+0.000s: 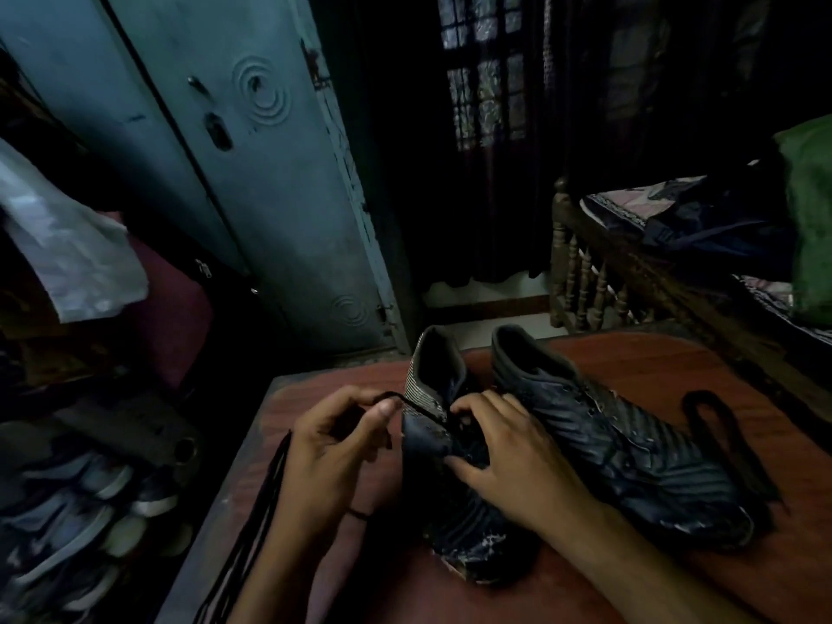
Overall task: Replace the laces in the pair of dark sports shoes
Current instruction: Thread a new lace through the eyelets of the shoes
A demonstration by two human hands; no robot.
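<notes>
Reddish-brown counter [630,367]: wood-look top, dim light, both dark sports shoes standing on it.
Writing: no brand or label can be read on either shoe; too dark and blurred to tell.
Left hand [333,448]: grip closed in a pinch, thumb and forefinger curled on a black lace [270,493], right there beside the near shoe's collar.
Lace run: from the pinch it stretches taut to the eyelet area of the near shoe [468,529]; the rest drops over the counter's left edge in a long double strand.
Right hand [499,448]: fingers bent down on the near shoe's tongue and eyelets, thumb pressed to its side; it's steadying the shoe, and whether it also pinches lace I cannot tell.
Near shoe: toe toward the camera, heel away, toe scuffed and peeling pale.
Far shoe [630,443]: just to the right, touching the near one, ribbed upper, no lace visible in it.
Second lace [716,421]: black loop lying on the counter beyond the far shoe.
Room: blue-grey metal door [252,173] behind, dark curtain [495,128] over a window, wooden bed rail [599,286] to the right, pile of shoes [85,511] on the floor at left.
</notes>
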